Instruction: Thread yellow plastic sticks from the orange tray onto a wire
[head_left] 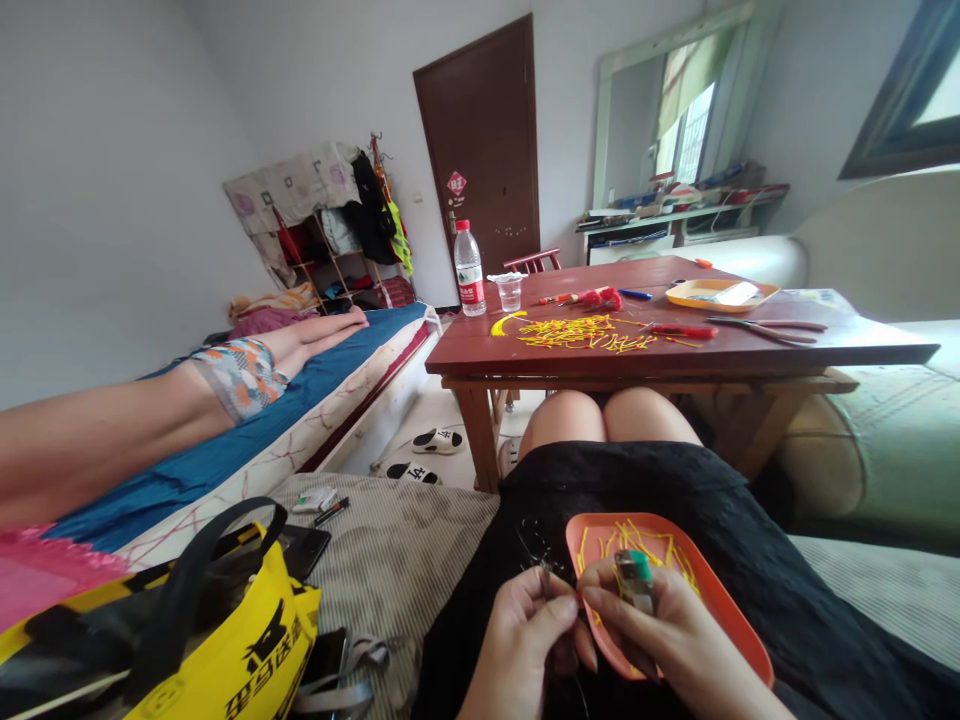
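My right grip is clasping a green-topped lighter over the orange tray. My left grip is pinching fine strands, blurred at the fingertips.

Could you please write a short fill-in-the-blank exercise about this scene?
1. The right hand holds a lighter-like object with a ____ end.
2. The tray on the person's lap is ____.
3. The strips inside it are ____.
4. The bottle on the table has a ____ cap.

Missing words: green; orange; yellow; red.
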